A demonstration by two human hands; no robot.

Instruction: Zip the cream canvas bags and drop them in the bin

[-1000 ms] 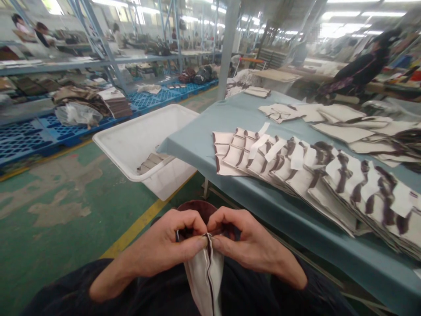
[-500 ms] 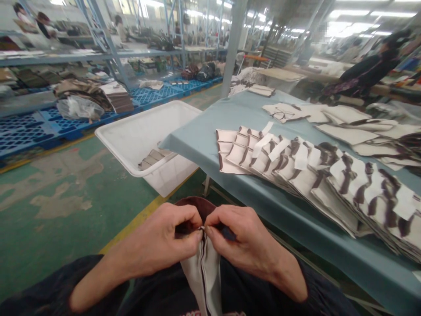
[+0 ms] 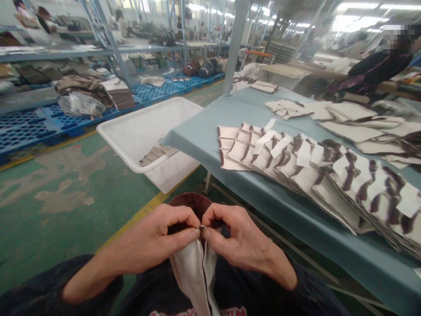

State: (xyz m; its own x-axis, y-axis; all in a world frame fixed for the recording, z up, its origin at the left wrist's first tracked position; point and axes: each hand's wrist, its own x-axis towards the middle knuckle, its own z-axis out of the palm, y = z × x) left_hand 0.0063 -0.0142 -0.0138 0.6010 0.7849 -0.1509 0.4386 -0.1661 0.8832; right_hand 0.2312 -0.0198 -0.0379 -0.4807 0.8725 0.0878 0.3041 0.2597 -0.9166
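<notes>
Between my two hands hangs a cream fabric piece (image 3: 189, 267) with a dark seam edge running down it. My left hand (image 3: 158, 235) pinches its top edge between thumb and forefinger. Close beside, almost touching, my right hand (image 3: 238, 232) pinches the same edge from the other side. A dark brown part (image 3: 190, 199) shows behind my fingers; whether it belongs to the same piece I cannot tell. The lower end of the fabric drops in front of my dark clothing.
To the right, a table (image 3: 204, 127) with a blue-green cover bears overlapping stacks of cream pieces (image 3: 237, 160), white strips (image 3: 281, 145) and thin-framed glasses (image 3: 285, 111). A white bin (image 3: 131, 127) stands left of its corner. Blue pallets (image 3: 154, 91) and a person (image 3: 378, 70) are farther off.
Both hands have shifted slightly left, still pinching the fabric. A small gap now shows between the two edges below my fingers. The person at the right has moved a little.
</notes>
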